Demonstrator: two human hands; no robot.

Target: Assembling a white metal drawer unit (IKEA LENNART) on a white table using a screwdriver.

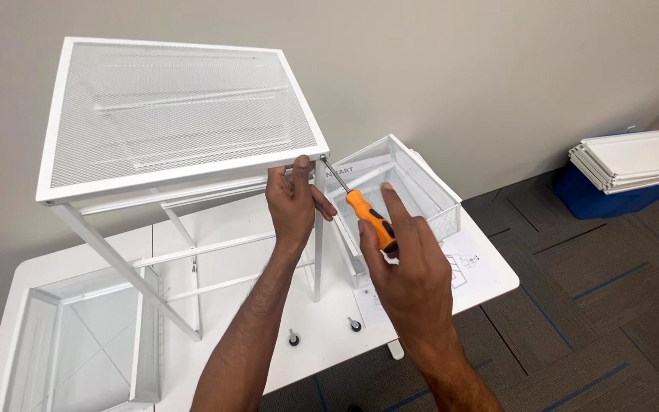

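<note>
A white metal cart frame with a mesh tray on top stands on a white table. My left hand grips the tray's front right corner and the upright leg below it. My right hand holds an orange-handled screwdriver. Its tip points up-left and touches a screw at that same corner.
A loose white mesh basket lies on the table behind the screwdriver, another at the near left. A printed instruction sheet and two small casters rest on the tabletop. White panels are stacked on a blue bin on the carpet at right.
</note>
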